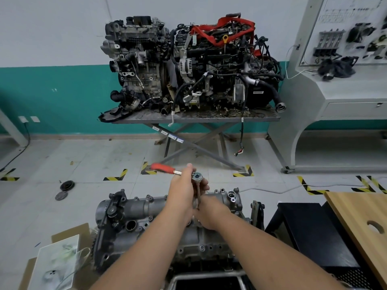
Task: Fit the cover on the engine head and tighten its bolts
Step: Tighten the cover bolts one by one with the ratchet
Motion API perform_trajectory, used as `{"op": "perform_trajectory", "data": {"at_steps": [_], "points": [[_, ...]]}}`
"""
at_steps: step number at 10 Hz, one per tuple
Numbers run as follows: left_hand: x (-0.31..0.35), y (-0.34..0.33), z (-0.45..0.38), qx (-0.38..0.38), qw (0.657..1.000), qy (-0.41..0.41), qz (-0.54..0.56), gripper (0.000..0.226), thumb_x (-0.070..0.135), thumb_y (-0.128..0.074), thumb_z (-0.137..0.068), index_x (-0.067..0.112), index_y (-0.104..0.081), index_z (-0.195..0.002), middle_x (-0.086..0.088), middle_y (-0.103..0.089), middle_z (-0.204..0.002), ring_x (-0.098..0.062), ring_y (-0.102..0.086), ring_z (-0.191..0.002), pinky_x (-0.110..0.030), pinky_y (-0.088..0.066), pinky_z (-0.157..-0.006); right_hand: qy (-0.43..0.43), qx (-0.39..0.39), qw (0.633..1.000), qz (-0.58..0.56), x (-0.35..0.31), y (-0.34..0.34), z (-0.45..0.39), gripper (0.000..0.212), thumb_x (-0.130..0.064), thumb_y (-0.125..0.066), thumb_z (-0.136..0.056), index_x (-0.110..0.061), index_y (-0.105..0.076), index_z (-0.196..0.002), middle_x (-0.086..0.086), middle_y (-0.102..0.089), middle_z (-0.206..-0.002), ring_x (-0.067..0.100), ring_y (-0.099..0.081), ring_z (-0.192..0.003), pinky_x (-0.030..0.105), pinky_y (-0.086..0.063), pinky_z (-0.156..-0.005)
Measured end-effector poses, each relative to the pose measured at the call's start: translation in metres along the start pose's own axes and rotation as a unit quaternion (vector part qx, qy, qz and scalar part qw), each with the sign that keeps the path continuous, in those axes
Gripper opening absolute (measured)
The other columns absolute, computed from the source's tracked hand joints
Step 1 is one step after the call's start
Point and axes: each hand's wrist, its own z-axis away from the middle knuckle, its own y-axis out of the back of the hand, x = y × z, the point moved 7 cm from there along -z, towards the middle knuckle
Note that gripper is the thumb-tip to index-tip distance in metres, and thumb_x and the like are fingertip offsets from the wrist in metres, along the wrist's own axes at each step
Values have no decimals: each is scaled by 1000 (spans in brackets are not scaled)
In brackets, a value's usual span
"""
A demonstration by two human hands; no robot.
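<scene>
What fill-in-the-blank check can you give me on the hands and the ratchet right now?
1. The ratchet has a handle coloured ____.
2. The left hand grips the ratchet at its ____ end, not at the handle.
3. The right hand holds the lower part of the ____ bar that runs down from the ratchet head to the cover.
4. Both hands work above the grey cover on the ____ head.

Missing words: red; head; extension; engine

A white-and-teal wall (52, 59) backs a scissor-legged table (194, 119) on grey tiled floor (83, 160).
</scene>
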Motion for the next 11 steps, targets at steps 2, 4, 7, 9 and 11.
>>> {"op": "perform_trajectory", "data": {"at_steps": [2, 4, 7, 9, 11], "points": [[22, -6, -6, -88, 977, 45, -189, 13, 22, -55, -100, 9, -57, -104, -3, -65, -59, -22, -66, -52, -29, -53, -59, -6, 42, 999, 10, 3, -1, -3, 29, -33, -51, -98, -17, -55, -121, 9, -63, -118, 29, -61, -106, 39, -53, -86], [32, -25, 5, -165, 897, 5, -409, 17, 16, -46, -96, 10, -59, -102, -1, -72, -68, -21, -71, -62, -36, -49, -72, 7, 26, 999, 17, 3, -5, 1, 38, -35, -46, -99, -15, -53, -130, 10, -54, -132, 31, -56, -116, 40, -48, -91], [48, -65, 32, -128, 504, -306, -798, 23, 39, -46, -100, 25, -58, -88, 6, -54, -78, -22, -60, -77, -30, -38, -63, 33, 22, 999, 32, -1, -3, 8, 32, -26, -42, -102, -5, -60, -117, 15, -64, -117, 30, -58, -109, 37, -51, -87], [40, -45, 68, -23, 405, -686, -603, 26, 34, -76, -79, 22, -63, -60, 6, -63, -81, -19, -62, -85, -40, -41, -90, -27, 178, 982, -60, -36, 36, 31, 27, -4, -27, -98, -6, -52, -110, 19, -50, -107, 30, -36, -77, 54, -44, -88], [23, -7, 32, -10, 841, -396, -369, 24, 46, -50, -95, 30, -68, -93, 9, -65, -117, -10, -54, -109, -40, -42, -97, -34, 70, 997, 28, 11, 10, 12, 45, -57, -30, -102, -23, -58, -112, -13, -69, -109, 9, -62, -106, 26, -50, -92]]}}
